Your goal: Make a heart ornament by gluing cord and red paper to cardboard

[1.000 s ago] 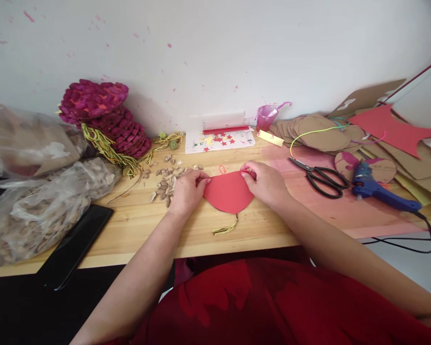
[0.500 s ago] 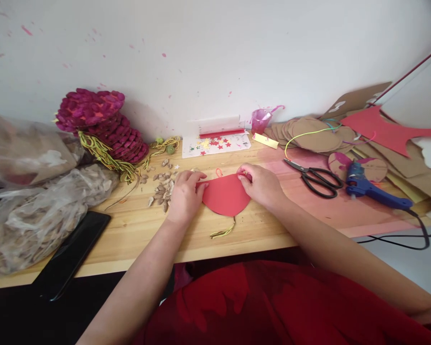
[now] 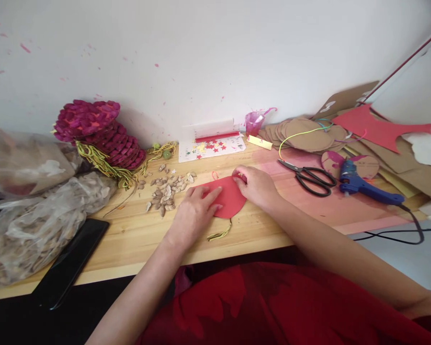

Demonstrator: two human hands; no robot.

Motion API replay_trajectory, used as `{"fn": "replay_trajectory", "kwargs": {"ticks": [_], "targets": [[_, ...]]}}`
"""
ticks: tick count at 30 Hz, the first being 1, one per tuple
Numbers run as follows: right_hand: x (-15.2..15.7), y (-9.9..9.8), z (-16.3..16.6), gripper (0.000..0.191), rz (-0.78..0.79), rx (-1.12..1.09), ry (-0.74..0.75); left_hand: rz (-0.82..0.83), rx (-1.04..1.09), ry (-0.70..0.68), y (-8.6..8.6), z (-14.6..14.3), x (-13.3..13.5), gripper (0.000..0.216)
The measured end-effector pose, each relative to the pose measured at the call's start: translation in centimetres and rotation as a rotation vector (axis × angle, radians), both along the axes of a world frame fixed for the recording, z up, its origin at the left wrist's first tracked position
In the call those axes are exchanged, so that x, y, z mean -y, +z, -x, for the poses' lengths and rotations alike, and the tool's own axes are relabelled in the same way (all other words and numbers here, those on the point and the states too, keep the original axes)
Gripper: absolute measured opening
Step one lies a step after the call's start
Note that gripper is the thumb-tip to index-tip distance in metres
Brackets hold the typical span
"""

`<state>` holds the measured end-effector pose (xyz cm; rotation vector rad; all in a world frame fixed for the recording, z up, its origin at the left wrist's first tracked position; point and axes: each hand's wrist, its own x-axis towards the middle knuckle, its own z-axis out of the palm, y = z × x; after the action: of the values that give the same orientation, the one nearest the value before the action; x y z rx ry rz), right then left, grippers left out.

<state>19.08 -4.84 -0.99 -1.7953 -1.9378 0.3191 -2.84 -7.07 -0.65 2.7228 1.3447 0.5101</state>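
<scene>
A piece of red paper (image 3: 233,196), rounded at the bottom and folded or cut straight along the top, lies on the wooden table before me. My left hand (image 3: 196,211) rests on its left part, fingers stretched out and apart. At the upper right edge, my right hand (image 3: 259,186) pinches the paper between thumb and fingers. A yellow-green yarn tassel (image 3: 220,235) hangs out from the paper's lower tip, and a small orange loop (image 3: 215,175) shows above its top edge. Left of the paper lie several small brown shells (image 3: 167,193).
Scissors (image 3: 314,182) and a blue glue gun (image 3: 371,189) lie at right, before cardboard discs (image 3: 305,132) and red scraps (image 3: 380,127). Star confetti (image 3: 211,146) lies on white paper at the back. At left are a magenta craft piece (image 3: 93,129), plastic bags (image 3: 39,230) and a phone (image 3: 72,261).
My left hand has left the paper's upper left edge and slid inward, its fingers now spread flat on the paper. My right hand keeps its pinch. The view has shifted slightly.
</scene>
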Motion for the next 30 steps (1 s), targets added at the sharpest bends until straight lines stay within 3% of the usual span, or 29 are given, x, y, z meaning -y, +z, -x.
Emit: {"fn": "replay_trajectory", "kwargs": {"ticks": [10,26,30], "targets": [[-0.7,0.5,-1.3,0.007,0.087,-0.195,0.044,0.037,-0.064,-0.035,-0.1,-0.3,1.3,0.040],[-0.8,-0.3,-3.3,0.012,0.091,-0.270,0.037,0.051,-0.146,-0.010,0.5,-0.9,1.5,0.040],[-0.3,-0.1,-3.2,0.014,-0.109,-0.272,-0.047,0.051,-0.160,-0.004,0.4,-0.9,1.4,0.039]]}}
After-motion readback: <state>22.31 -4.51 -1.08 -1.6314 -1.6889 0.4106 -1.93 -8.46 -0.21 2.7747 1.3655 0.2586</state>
